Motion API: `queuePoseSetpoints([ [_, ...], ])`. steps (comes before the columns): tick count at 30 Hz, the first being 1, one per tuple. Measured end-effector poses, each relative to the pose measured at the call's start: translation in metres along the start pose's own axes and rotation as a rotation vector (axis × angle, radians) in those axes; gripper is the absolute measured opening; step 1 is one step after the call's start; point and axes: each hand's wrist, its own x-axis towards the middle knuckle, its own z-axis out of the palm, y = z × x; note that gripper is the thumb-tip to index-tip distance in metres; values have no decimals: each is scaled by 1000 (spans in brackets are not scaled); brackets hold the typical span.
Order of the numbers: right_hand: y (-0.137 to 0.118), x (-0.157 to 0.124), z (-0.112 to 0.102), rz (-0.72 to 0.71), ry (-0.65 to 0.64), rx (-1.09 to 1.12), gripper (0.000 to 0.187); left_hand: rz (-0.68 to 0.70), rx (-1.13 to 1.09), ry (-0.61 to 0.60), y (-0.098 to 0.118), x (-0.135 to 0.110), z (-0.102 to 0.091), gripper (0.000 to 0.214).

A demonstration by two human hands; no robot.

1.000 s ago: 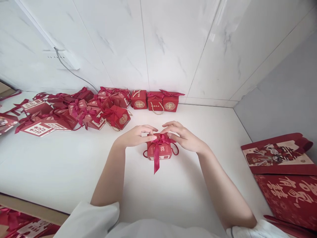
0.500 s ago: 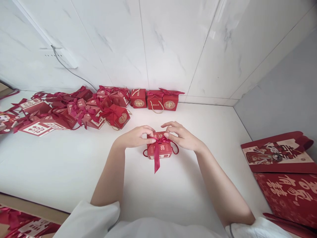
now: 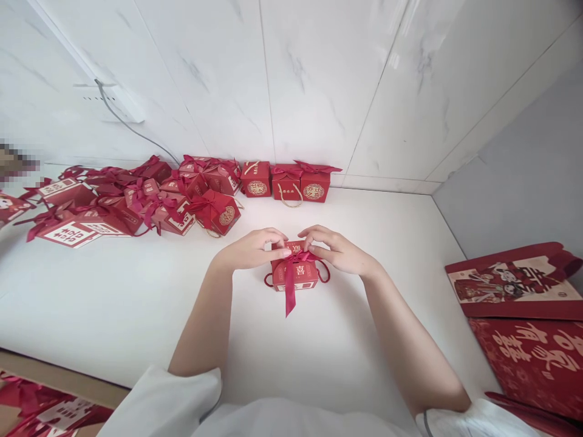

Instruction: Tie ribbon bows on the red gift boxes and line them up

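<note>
A small red gift box (image 3: 301, 277) stands on the white table (image 3: 113, 297) in front of me, with a dark red ribbon (image 3: 289, 285) tied on top and one tail hanging down its front. My left hand (image 3: 250, 249) pinches the ribbon at the box's top left. My right hand (image 3: 337, 250) pinches the ribbon at the top right. Thin red cord handles stick out from both sides of the box.
Several finished red boxes with bows (image 3: 182, 194) lie in a heap along the back wall at the left and centre. Flat red paper bags (image 3: 514, 285) lie at the right edge. A cable (image 3: 132, 130) runs down the tiled wall. More red boxes sit below the table's front left.
My fingers have shifted slightly on the ribbon knot, closing in on the top of the box. The box stays where it was.
</note>
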Motion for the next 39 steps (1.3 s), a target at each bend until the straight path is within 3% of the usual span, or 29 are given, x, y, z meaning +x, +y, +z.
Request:
queuePoseSetpoints([
  [3,-2,1,1,-22,-20,5,19,23,-11,43,3,5,7,31],
  [13,-1,1,5,-10,17,-151,24,53,-73,-12,-2,11,14,13],
  [21,-5,-1,-1,-68,-21,113,16,83,-113,-43,-11,16,15,15],
  [29,-2,-1,3,-56,11,-127,11,146,-121,5,-13,19,17,13],
  [34,-2,0,3,-13,41,114,16,216,-87,139,-8,22,20,10],
  [39,7,-1,1,74,45,191,16,78,-134,149,-8,18,17,25],
])
